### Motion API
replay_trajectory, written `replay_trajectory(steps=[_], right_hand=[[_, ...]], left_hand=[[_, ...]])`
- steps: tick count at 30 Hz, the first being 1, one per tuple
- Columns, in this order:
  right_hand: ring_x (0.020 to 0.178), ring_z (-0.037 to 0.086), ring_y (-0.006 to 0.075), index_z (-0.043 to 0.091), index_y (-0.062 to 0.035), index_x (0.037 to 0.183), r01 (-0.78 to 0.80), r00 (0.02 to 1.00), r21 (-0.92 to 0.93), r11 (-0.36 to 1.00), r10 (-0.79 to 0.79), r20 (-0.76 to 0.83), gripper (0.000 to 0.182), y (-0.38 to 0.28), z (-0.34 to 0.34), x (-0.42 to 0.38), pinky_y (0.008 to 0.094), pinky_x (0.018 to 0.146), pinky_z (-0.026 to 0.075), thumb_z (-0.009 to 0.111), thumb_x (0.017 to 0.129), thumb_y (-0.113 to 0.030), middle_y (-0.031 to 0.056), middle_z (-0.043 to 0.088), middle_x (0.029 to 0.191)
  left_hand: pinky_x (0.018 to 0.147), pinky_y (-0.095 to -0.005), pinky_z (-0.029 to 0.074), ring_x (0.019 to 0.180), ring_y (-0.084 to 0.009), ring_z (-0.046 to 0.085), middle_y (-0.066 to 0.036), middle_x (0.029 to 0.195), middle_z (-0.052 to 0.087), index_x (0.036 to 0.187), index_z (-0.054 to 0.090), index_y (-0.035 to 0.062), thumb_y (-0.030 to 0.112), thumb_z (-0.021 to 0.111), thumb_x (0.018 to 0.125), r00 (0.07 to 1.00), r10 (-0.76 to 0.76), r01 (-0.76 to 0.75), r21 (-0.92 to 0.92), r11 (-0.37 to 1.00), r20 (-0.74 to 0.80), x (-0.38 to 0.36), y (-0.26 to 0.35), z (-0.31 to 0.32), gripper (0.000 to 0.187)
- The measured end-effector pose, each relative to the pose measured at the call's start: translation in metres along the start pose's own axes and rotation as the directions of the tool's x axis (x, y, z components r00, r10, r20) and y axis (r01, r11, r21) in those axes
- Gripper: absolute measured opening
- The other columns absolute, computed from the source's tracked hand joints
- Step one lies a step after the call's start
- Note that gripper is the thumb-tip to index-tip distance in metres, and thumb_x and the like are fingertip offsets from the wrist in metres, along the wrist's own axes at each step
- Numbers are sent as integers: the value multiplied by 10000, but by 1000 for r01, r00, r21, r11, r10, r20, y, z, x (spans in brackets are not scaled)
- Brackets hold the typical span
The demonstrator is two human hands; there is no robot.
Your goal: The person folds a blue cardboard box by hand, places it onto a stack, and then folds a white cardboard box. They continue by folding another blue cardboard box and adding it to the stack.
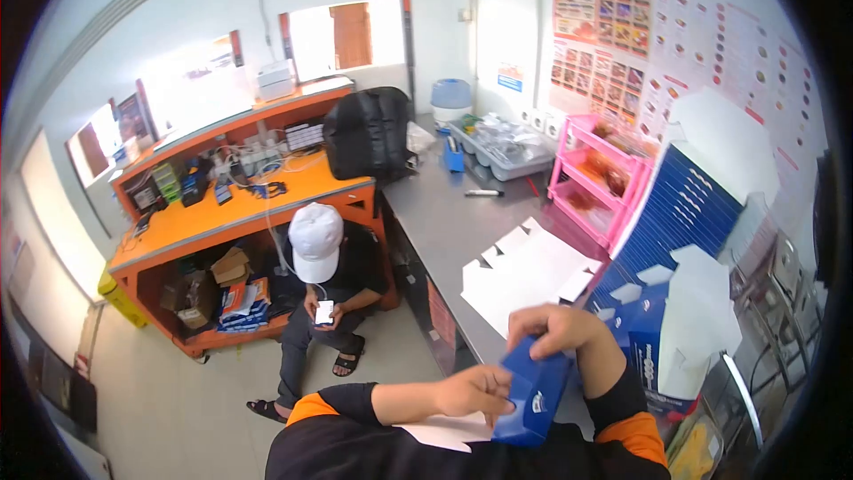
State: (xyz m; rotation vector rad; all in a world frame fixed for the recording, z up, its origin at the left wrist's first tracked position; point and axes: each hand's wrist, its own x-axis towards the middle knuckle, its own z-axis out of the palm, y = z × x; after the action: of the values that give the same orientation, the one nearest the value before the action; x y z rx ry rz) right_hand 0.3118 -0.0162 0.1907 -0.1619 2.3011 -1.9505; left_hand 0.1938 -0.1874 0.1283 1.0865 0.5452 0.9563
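A blue cardboard box (538, 400) with a small white logo is tilted close in front of my body. My right hand (555, 331) is closed over its upper edge, thumb on the blue side. My left hand (475, 394) comes in from the left, fingers bent and pinching the box's left edge. Partly hidden below my left forearm is a white card piece (444, 431). Just beyond my right hand, an unfolded box blank (524, 276) lies white side up on the steel table (426, 213).
Blue box blanks (684, 204) stack up at the right, near a pink tiered rack (591, 182). A grey tray (502, 151) of packaged items and a marker (484, 193) sit farther back. A seated person in a white cap (315, 240) holds a phone, left of the table.
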Motion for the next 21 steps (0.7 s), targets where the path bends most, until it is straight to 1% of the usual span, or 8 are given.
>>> replay_trajectory(steps=[3,6,10,13,15,18,19,21], right_hand=[[719,438,141,616,-13,779,168,984,-257,952,-148,98,239,1,-3,6,248,637,345,694,642,-193,42,472,811],[718,436,158,620,-28,772,94,915,-438,894,-251,-315,226,-17,4,4,254,646,347,706,630,-181,53,459,813],[787,490,197,635,-45,922,178,856,-322,930,16,517,220,-19,7,18,287,681,392,671,728,-143,88,504,841],[791,541,178,622,-29,919,147,874,-242,959,-11,486,242,-32,-1,13,266,687,414,682,709,-132,71,565,830],[747,567,154,614,2,926,-33,996,-112,993,42,83,280,-24,-15,-14,241,656,427,699,675,-89,68,605,796],[639,610,210,568,-21,833,488,836,226,843,-377,-399,196,4,-54,-19,292,575,506,656,659,-10,134,616,779],[666,621,235,552,-43,866,661,743,397,637,-478,-469,129,0,-55,-11,325,595,529,585,741,-50,151,616,818],[711,623,234,547,-64,890,684,643,451,574,-182,-744,102,26,-72,-5,342,635,530,529,796,-101,139,615,851]], left_hand=[[534,-225,511,575,-93,582,-28,701,572,1007,507,-34,12,541,820,1000,2,-4,-88,996,-25,3,-20,-8,195],[519,-214,500,569,-86,580,-39,680,579,1043,489,-51,5,541,816,999,37,-41,-184,982,-26,1,-11,-7,240],[563,-222,490,650,-104,598,-83,785,614,1142,435,-57,29,558,815,989,-57,56,8,998,136,7,-6,-8,360],[667,-252,482,795,-140,602,-134,935,614,1225,375,-68,58,570,819,962,-53,61,-21,998,268,8,-1,-16,468],[788,-293,457,946,-192,573,-164,1042,589,1259,362,-62,158,593,828,934,-32,84,-132,988,355,5,16,-28,537],[891,-382,397,1092,-292,478,-175,1218,468,1280,372,18,641,526,680,967,161,-217,305,927,197,-3,-24,-148,879],[958,-449,345,1189,-336,399,-189,1322,372,1317,326,45,814,425,605,971,170,-223,-379,898,-169,-20,-15,-154,1053],[1036,-447,220,1277,-297,271,-131,1412,230,1378,186,79,909,296,490,843,505,-533,-407,742,-183,-21,31,-101,1220]])
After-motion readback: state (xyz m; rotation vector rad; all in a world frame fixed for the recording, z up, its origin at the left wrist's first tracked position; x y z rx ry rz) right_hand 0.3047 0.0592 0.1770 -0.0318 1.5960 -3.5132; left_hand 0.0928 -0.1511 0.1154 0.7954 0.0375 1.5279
